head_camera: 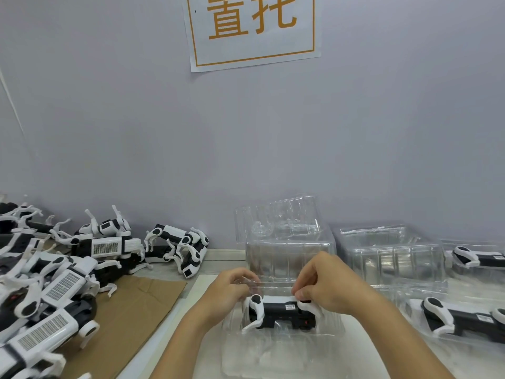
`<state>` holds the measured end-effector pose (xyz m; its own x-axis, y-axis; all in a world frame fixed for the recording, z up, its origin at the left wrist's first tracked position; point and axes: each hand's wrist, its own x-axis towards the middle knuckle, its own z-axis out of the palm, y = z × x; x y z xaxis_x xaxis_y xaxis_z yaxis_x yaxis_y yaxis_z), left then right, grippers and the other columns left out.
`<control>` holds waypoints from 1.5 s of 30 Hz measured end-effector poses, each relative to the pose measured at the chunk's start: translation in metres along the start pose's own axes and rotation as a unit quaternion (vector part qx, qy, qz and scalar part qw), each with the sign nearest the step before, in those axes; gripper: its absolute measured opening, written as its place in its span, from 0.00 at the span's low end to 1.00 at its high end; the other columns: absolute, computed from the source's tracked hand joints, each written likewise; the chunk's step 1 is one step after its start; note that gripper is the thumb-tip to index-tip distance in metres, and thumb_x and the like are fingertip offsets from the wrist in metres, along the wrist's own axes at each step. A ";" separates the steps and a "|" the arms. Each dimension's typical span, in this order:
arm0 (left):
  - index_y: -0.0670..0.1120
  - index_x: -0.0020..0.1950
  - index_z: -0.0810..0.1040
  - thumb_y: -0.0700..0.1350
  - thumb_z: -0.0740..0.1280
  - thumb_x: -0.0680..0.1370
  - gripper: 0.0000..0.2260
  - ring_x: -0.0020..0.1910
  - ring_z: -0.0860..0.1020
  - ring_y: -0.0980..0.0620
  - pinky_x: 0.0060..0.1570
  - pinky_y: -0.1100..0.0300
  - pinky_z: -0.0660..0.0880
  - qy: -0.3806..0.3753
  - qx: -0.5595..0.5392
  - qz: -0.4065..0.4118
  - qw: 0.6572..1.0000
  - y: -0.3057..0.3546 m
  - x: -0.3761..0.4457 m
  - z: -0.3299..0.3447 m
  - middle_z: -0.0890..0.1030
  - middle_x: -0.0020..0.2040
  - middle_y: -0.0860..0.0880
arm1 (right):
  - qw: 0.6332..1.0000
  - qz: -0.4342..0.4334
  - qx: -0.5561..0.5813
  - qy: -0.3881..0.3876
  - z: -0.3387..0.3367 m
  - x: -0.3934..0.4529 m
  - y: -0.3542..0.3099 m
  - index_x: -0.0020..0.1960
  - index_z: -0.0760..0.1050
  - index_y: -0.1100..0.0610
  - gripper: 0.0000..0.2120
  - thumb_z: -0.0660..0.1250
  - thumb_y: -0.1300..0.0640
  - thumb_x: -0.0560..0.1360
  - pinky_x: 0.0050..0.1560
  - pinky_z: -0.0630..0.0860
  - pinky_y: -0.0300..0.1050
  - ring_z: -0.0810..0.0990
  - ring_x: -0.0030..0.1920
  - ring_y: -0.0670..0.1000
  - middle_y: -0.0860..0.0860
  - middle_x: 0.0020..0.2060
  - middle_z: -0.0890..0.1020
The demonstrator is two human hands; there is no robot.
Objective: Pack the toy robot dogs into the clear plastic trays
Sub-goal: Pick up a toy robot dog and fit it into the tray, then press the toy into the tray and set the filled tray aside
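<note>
Clear tray [278, 348], toy dog [281, 313] inside

Single head-worn wide-angle view, facing forward and slightly down at a wall-backed table [363, 332]. Close range: both forearms enter from the bottom edge, hands at lower centre. Wall [136, 119] fills the upper half, sign [252, 28] cropped at the top edge. Edges bend with lens distortion.

Both hands curl over a black-and-white toy robot dog [281, 313] lying in a clear tray [278, 348]: left hand [232, 289] at its front end, right hand [325, 285] pinching its rear. Loose dogs [68, 274] heap left on the worktop [175, 310].
</note>
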<state>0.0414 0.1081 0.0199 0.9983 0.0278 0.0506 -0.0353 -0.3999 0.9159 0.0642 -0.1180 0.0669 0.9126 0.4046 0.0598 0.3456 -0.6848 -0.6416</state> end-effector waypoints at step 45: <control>0.75 0.66 0.60 0.60 0.79 0.63 0.39 0.65 0.55 0.60 0.65 0.55 0.55 -0.061 0.390 0.156 0.906 0.131 -0.049 -0.001 0.58 0.69 0.64 | 0.941 -0.157 0.118 0.278 -0.053 -0.017 -0.027 0.57 0.80 0.39 0.12 0.71 0.50 0.75 0.59 0.69 0.38 0.74 0.59 0.41 0.38 0.57 0.77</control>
<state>-0.0126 0.0551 0.1376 0.9447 -0.2804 0.1699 -0.3208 -0.8973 0.3032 0.0508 -0.1381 0.1238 0.7701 0.1405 0.6223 0.6181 -0.4055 -0.6734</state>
